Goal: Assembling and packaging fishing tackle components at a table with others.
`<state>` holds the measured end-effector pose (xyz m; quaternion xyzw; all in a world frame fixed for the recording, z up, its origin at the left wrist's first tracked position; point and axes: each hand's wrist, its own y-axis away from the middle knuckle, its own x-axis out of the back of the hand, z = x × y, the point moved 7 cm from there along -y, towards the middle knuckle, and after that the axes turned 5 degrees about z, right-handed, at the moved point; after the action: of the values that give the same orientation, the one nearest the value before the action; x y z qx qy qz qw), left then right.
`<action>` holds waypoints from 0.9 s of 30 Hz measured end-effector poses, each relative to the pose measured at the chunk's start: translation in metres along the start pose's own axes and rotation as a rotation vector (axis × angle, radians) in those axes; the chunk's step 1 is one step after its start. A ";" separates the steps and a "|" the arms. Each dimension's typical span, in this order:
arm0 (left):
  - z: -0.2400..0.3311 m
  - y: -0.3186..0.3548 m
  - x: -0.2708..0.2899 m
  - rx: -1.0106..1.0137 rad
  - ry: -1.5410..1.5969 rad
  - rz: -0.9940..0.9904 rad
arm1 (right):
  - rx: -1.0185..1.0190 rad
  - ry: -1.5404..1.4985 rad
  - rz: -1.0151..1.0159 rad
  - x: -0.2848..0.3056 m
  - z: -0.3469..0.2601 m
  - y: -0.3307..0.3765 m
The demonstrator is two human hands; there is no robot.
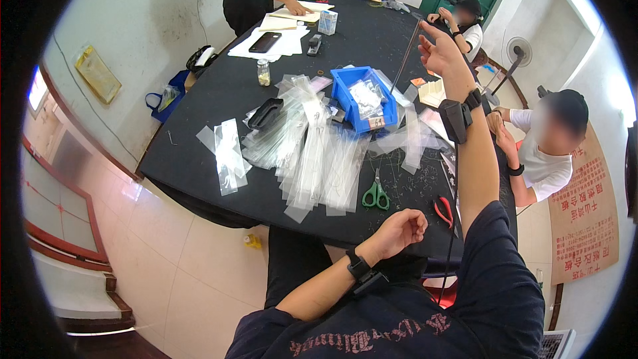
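My right hand (pixel 440 53) is raised out over the table with its fingers bent, the fingertips beside the top of a thin dark rod (pixel 406 60) that slants up from near the blue bin (pixel 342 83). What its fingers pinch is too fine to see. Low at the front edge, my left hand (pixel 401 233) is closed loosely, fingers curled toward the thumb, and anything in it is hidden. Green-handled scissors (pixel 376 196) lie just beyond it, and red-handled pliers (pixel 444 213) are to its right. The bin holds small clear packets (pixel 367 98).
Long clear plastic sleeves (pixel 312 153) are heaped mid-table beside a black tray (pixel 264 114). Fine wire-like scraps (pixel 425 176) litter the right side. A jar (pixel 263 73), a phone (pixel 265 42) and papers (pixel 269 23) lie farther back. Several people work around the table (pixel 193 139).
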<state>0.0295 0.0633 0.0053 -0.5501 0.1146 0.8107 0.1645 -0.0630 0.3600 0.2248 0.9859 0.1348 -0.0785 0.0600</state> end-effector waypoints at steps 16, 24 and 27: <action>0.001 -0.001 0.000 -0.028 -0.040 0.013 | -0.018 -0.035 0.033 -0.004 -0.003 0.002; 0.017 0.006 -0.006 -0.071 -0.215 0.121 | 0.000 -0.075 0.017 -0.007 -0.002 0.000; 0.074 0.010 -0.050 -0.220 -0.687 0.105 | 0.052 -0.142 -0.013 -0.001 -0.004 -0.006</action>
<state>-0.0206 0.0738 0.0786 -0.2534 -0.0073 0.9630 0.0914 -0.0654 0.3663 0.2284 0.9782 0.1346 -0.1523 0.0431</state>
